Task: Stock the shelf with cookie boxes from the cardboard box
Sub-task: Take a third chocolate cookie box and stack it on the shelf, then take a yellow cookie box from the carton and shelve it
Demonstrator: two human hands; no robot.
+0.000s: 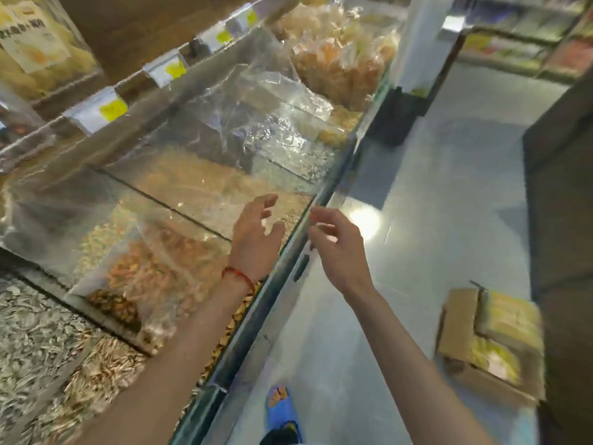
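Note:
The brown cardboard box (pixel 462 332) sits open on the floor at the lower right, with yellow cookie boxes (pixel 510 319) inside it. My left hand (pixel 256 236), with a red string at the wrist, hovers empty and fingers spread over the glass-covered snack bins (pixel 179 200). My right hand (pixel 337 245) is also empty, fingers apart, just past the front edge of the display counter. Both hands are well to the left of the cardboard box. The view is blurred.
A shelf rail with white and yellow price tags (pixel 96 110) runs above the bins. Bagged snacks (pixel 340 59) pile at the far end. Grey floor aisle (pixel 433 203) runs to the right; a dark cabinet (pixel 564 187) stands at right. A blue slipper (pixel 282 409) shows below.

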